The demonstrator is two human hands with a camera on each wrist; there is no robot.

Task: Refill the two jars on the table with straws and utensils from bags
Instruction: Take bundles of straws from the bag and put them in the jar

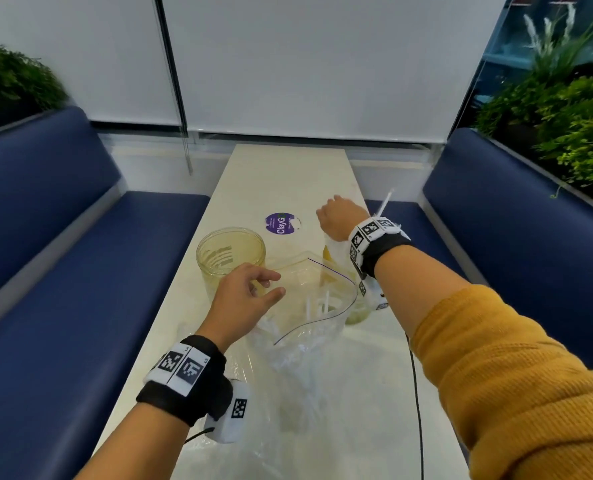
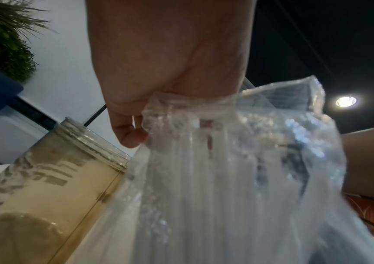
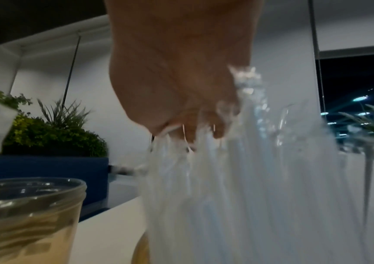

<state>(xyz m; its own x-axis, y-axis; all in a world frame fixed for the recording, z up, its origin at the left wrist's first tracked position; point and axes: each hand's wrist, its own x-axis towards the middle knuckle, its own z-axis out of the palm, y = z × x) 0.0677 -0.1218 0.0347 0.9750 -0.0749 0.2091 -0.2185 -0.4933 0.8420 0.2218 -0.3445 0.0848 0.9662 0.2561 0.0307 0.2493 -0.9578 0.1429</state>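
An empty yellowish jar (image 1: pixel 231 252) (image 2: pixel 46 178) (image 3: pixel 23 214) stands left of centre on the pale table (image 1: pixel 288 178). Just right of it a clear zip bag (image 1: pixel 309 306) (image 2: pixel 226 178) stands open, with white wrapped straws inside. My left hand (image 1: pixel 253 289) (image 2: pixel 134 132) pinches the bag's near rim. My right hand (image 1: pixel 340 220) (image 3: pixel 181 116) grips a bundle of wrapped straws (image 3: pixel 237 196), raised over the second jar (image 1: pixel 359 311) (image 3: pixel 139 250). One straw (image 1: pixel 385 202) sticks up past that wrist. The bag and my right arm hide most of the second jar.
A purple round sticker (image 1: pixel 281 222) lies beyond the jars. More crumpled clear plastic (image 1: pixel 253 445) covers the near table. A black cable (image 1: pixel 416 393) runs along the right edge. Blue benches (image 1: pixel 63 254) flank the table, with plants (image 1: pixel 565 116) behind them.
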